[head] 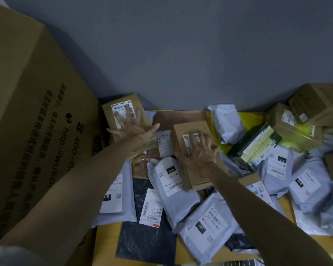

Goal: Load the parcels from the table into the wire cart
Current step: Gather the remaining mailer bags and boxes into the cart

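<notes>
Parcels beneath both spread hands

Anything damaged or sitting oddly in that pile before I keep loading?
Nothing looks torn or spilled, just jumbled: the green taped box lies tilted across grey mailer bags, and the carton under the right hand sits askew, overlapping another mailer.

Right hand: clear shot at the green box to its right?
Probably yes. The right hand lies spread on the brown box, gripping nothing. The green box sits on top of the pile just beside it, most of its top bare.
</notes>
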